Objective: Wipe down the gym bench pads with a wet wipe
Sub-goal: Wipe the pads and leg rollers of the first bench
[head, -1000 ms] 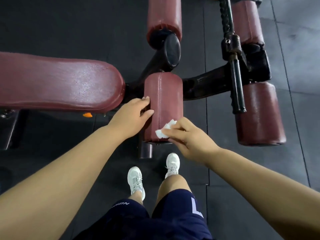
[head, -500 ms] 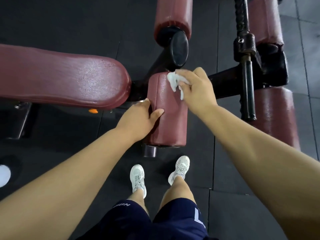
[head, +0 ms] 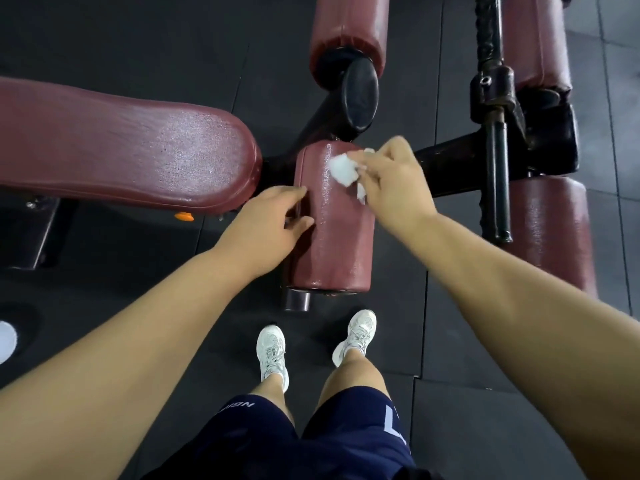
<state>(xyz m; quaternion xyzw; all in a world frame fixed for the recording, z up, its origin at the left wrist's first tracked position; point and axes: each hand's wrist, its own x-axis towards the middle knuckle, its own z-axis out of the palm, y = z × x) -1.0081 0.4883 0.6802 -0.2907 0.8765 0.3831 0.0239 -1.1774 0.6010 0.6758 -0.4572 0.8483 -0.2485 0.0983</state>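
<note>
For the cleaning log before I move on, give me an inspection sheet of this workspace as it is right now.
Surface: black rubber floor mats, seams visible.
Job's things: wet wipe bunched on the far end of the near roller pad; seat pad to its left; another roller pad to the right.
Clutter: white round object at the left edge, unidentifiable.
Grippers: right hand pinches the wipe; left hand rests against the near roller's left side.
Cables: nothing seen.
Surroundings: black metal bar; white trainers.
</note>
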